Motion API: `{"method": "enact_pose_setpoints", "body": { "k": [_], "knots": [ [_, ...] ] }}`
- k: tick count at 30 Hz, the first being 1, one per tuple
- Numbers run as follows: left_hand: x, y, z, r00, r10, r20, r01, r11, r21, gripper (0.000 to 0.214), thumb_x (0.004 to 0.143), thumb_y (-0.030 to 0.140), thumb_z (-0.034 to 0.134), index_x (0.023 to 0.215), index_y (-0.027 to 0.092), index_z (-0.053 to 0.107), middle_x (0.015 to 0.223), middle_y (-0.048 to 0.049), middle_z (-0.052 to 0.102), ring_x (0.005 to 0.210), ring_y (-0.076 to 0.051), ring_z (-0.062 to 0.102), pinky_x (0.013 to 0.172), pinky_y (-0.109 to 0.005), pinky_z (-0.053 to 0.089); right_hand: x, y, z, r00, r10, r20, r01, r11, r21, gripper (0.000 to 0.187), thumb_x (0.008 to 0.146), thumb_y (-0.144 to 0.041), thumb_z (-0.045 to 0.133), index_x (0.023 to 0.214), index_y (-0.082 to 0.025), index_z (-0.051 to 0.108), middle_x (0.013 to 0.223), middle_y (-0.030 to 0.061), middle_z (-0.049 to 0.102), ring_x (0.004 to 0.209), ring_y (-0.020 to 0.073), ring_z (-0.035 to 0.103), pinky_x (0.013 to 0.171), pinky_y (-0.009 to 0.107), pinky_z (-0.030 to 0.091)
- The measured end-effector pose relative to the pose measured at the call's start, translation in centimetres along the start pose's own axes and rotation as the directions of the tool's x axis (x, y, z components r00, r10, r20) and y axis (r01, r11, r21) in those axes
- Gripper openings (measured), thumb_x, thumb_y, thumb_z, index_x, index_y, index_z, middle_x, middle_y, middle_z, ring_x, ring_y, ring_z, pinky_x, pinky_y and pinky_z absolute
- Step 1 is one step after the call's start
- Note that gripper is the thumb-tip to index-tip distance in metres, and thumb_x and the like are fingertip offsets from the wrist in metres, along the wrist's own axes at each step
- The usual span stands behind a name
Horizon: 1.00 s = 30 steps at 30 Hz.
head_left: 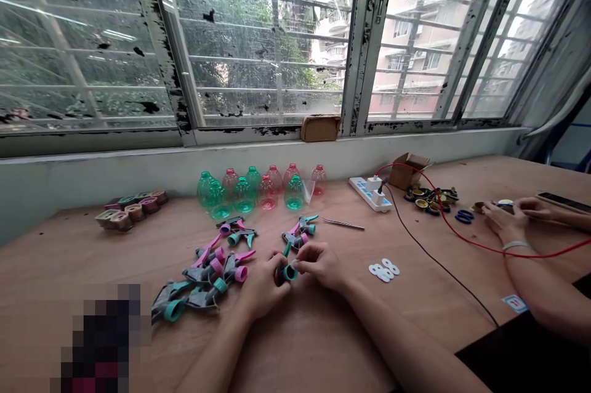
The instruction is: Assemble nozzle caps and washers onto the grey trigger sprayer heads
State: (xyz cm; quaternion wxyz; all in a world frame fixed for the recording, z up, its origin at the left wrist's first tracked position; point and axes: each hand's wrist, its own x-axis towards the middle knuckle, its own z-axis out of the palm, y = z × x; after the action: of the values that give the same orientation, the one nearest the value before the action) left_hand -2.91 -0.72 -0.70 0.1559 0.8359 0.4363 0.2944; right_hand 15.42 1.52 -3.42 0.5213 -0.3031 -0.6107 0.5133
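a small dark plastic trigger-sprayer head with a teal collar [287, 273] is held between my hands, near the front edge of the wooden desk [69, 257]. my left hand [263, 287] curls around the dark body, while my right hand [321, 265] pinches the teal collar between thumb and fingertips. the piece looks light and stiff, and perhaps slick; the body seems the surer hold, the narrow collar the easier one to lose.

just left of my hands lies a heap of grey, pink and teal sprayer heads [203, 276], and a smaller group of sprayer heads [295, 233] sits just ahead. toward the far edge, under the window, stand green and pink plastic bottles [258, 191]. to my right, thin steel tweezers [344, 224] and flat white washers [384, 270] lie on open desk. a white power strip [369, 193] sits farther along, its red wire [508, 255] looping across the desk. near the right edge, a co-worker's hands [505, 214] work close to a scatter of brass fittings [431, 199].
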Motion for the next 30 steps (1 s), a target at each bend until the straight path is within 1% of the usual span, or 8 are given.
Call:
{"method": "enact_pose_setpoints", "body": {
  "k": [4, 9, 12, 16, 20, 24, 27, 30],
  "knots": [
    [0.1, -0.3, 0.2, 1.000, 0.019, 0.014, -0.018, 0.999, -0.048, 0.027, 0.064, 0.010, 0.055, 0.088, 0.021, 0.059, 0.103, -0.0034, 0.056, 0.083, -0.017, 0.056, 0.072, -0.027, 0.044, 0.0, 0.7, -0.1, 0.998, 0.041, 0.057, -0.041, 0.999, 0.004, 0.025, 0.062, -0.032, 0.081, 0.074, -0.014, 0.069, 0.066, 0.0003, 0.067, 0.053, 0.0098, 0.057, 0.051, 0.021, 0.044],
    [0.1, -0.6, 0.3, 1.000, 0.028, 0.013, -0.027, 0.998, -0.054, 0.027, 0.067, 0.010, 0.055, 0.091, 0.021, 0.059, 0.106, -0.0035, 0.057, 0.083, -0.017, 0.058, 0.071, -0.026, 0.044, 0.2, 1.5, -0.3, 0.998, 0.003, 0.060, -0.003, 1.000, 0.006, 0.028, 0.064, -0.032, 0.081, 0.084, -0.015, 0.069, 0.063, -0.0023, 0.063, 0.051, 0.0084, 0.053, 0.049, 0.020, 0.042],
    [0.1, -0.6, 0.4, 0.999, 0.031, 0.013, -0.031, 0.999, -0.037, 0.021, 0.071, 0.013, 0.055, 0.090, 0.021, 0.059, 0.105, -0.0033, 0.058, 0.082, -0.016, 0.058, 0.070, -0.026, 0.044, 0.1, 1.6, -0.4, 0.999, -0.013, 0.046, 0.016, 0.997, -0.072, 0.027, 0.064, -0.032, 0.081, 0.079, -0.015, 0.067, 0.065, -0.0020, 0.062, 0.052, 0.0078, 0.051, 0.048, 0.019, 0.039],
    [0.1, -0.7, 0.4, 0.999, 0.035, 0.011, -0.035, 0.999, -0.020, 0.021, 0.073, 0.014, 0.055, 0.092, 0.021, 0.059, 0.105, -0.0037, 0.058, 0.081, -0.016, 0.058, 0.069, -0.026, 0.044, 0.0, 1.5, -0.4, 0.999, -0.034, 0.026, 0.039, 0.975, -0.219, 0.026, 0.066, -0.035, 0.080, 0.073, -0.015, 0.066, 0.064, -0.0015, 0.062, 0.051, 0.0073, 0.048, 0.047, 0.019, 0.036],
    [0.1, -0.7, 0.5, 0.999, 0.039, 0.002, -0.039, 0.999, -0.022, 0.016, 0.075, 0.017, 0.056, 0.090, 0.021, 0.059, 0.102, -0.0037, 0.058, 0.080, -0.016, 0.058, 0.068, -0.025, 0.044, -0.2, 1.0, -0.3, 0.990, -0.141, 0.016, 0.139, 0.932, -0.334, 0.022, 0.071, -0.036, 0.077, 0.074, -0.016, 0.069, 0.065, -0.0006, 0.062, 0.052, 0.0082, 0.047, 0.048, 0.020, 0.038],
    [0.2, -0.5, 0.4, 0.999, 0.036, -0.007, -0.036, 0.999, -0.001, 0.010, 0.077, 0.025, 0.060, 0.085, 0.020, 0.059, 0.092, -0.0031, 0.060, 0.079, -0.017, 0.058, 0.065, -0.025, 0.042, -0.4, 0.2, -0.3, 0.956, -0.281, 0.085, 0.286, 0.824, -0.489, 0.016, 0.077, -0.033, 0.072, 0.076, -0.018, 0.075, 0.068, 0.0024, 0.063, 0.056, 0.0101, 0.051, 0.052, 0.022, 0.040],
    [0.2, -0.3, 0.4, 1.000, 0.027, -0.010, -0.027, 1.000, 0.005, 0.009, 0.077, 0.027, 0.061, 0.083, 0.020, 0.060, 0.086, -0.0022, 0.062, 0.076, -0.017, 0.058, 0.063, -0.025, 0.040, -0.5, -0.1, -0.4, 0.943, -0.308, 0.124, 0.325, 0.784, -0.528, 0.014, 0.078, -0.031, 0.071, 0.079, -0.018, 0.076, 0.069, 0.0032, 0.063, 0.056, 0.0102, 0.052, 0.052, 0.022, 0.040],
    [0.2, -0.4, 0.5, 1.000, 0.021, 0.001, -0.021, 1.000, -0.012, 0.010, 0.077, 0.024, 0.060, 0.086, 0.021, 0.062, 0.085, -0.0015, 0.065, 0.076, -0.017, 0.059, 0.064, -0.024, 0.039, -0.5, -0.2, -0.5, 0.945, -0.302, 0.128, 0.322, 0.782, -0.533, 0.013, 0.078, -0.029, 0.071, 0.082, -0.018, 0.077, 0.070, 0.0034, 0.063, 0.056, 0.0103, 0.052, 0.052, 0.022, 0.041]
  ]
}}
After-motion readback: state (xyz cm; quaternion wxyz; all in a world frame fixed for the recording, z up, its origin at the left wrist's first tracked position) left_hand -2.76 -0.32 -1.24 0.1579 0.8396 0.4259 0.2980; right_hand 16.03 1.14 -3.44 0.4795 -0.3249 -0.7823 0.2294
